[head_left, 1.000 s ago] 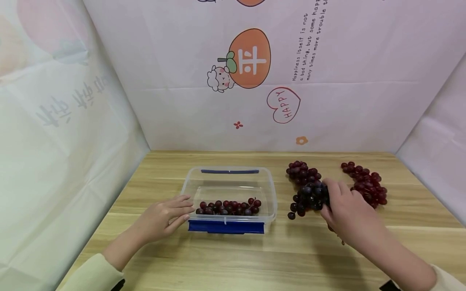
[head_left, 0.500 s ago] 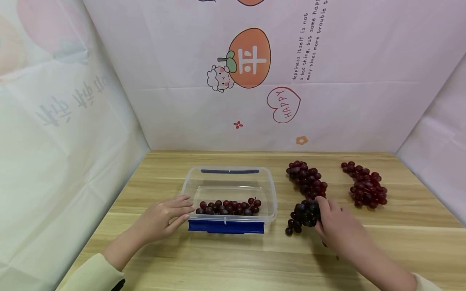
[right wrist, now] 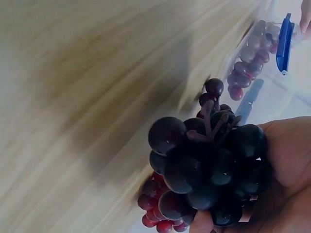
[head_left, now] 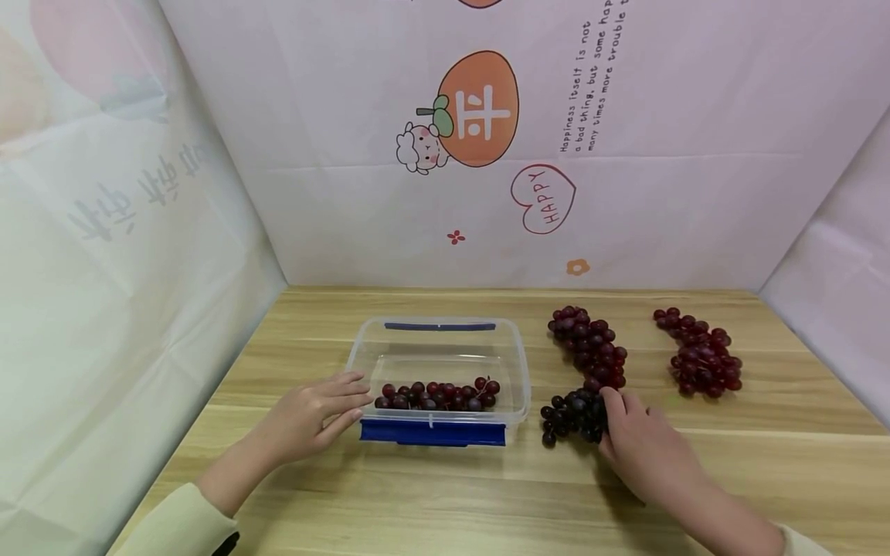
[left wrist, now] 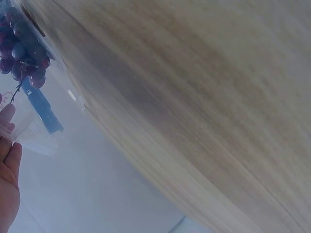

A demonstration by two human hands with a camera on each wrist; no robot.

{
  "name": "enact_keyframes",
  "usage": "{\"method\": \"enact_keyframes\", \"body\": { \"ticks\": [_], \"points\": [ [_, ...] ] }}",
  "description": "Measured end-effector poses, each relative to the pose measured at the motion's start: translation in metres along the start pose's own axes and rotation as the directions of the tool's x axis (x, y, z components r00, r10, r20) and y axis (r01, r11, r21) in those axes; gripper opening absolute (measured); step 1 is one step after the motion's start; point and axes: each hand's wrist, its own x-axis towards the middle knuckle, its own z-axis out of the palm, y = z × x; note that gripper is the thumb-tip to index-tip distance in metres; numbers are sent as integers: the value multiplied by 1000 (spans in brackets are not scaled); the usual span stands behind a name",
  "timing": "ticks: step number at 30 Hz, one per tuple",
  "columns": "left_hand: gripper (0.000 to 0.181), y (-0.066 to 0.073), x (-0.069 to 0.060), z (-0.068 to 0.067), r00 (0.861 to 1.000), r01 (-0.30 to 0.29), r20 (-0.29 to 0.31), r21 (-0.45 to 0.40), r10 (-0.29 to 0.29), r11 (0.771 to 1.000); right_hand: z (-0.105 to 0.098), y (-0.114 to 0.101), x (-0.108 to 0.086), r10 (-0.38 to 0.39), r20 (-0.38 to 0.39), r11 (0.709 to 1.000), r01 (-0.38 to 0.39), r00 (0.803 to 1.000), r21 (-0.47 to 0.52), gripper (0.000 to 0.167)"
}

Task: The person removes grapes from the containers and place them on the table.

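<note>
In the head view my right hand [head_left: 650,448] grips a bunch of black grapes [head_left: 573,417] low over the table, right of the clear container. The right wrist view has the black grape bunch [right wrist: 209,170] close up, fingers curled round its side, its stem showing. My left hand [head_left: 313,413] rests its fairly straight fingers on the left edge of the clear plastic container [head_left: 520,371], which has blue clips. A bunch of dark red grapes [head_left: 438,398] lies inside along the near wall. Only part of my left hand [left wrist: 8,179] shows in the left wrist view.
Just behind the held bunch lies a bunch of red grapes [head_left: 587,344]. Another red bunch [head_left: 702,355] lies farther right on the wooden table [head_left: 452,494]. Printed white sheets [head_left: 348,216] hang behind the table and at both sides.
My right hand has moved toward me and slightly left, lowering the black grapes and uncovering the red bunch behind. My left hand and the container have stayed in place.
</note>
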Motion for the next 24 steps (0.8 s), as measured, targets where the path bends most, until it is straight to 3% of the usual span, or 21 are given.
{"method": "enact_keyframes", "body": {
  "ticks": [8,24],
  "points": [
    [27,-1,0,1,1000,-4,-5,-1,4,1000,4,2,0,29,52,1000,-30,998,7,57],
    [25,-1,-1,2,1000,11,9,-3,-11,1000,8,-2,-2,31,58,999,-30,998,-20,61]
  ]
}}
